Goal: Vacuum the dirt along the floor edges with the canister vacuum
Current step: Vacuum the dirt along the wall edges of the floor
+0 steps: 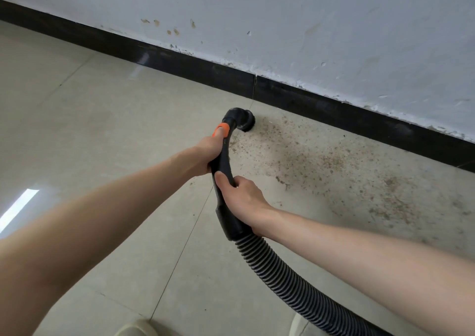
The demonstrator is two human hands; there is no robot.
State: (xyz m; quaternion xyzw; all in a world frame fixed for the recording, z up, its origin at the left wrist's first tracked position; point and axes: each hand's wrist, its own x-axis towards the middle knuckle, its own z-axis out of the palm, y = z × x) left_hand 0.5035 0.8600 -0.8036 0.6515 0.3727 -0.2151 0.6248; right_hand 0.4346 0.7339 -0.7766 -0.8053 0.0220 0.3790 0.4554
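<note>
A black curved vacuum handle (224, 166) with an orange collar (221, 130) ends in a round brush nozzle (244, 121) that touches the beige floor near the black baseboard (334, 109). My left hand (205, 153) grips the handle just below the orange collar. My right hand (243, 199) grips it lower down, above the ribbed hose (288, 284). Brown dirt (334, 161) is scattered over the tiles to the right of the nozzle, along the baseboard.
A white wall (308, 27) with stains and chipped paint rises above the baseboard. Beige tiled floor (102, 119) spreads to the left. The hose runs off the bottom right edge. Two pale shoe tips (136, 329) show at the bottom.
</note>
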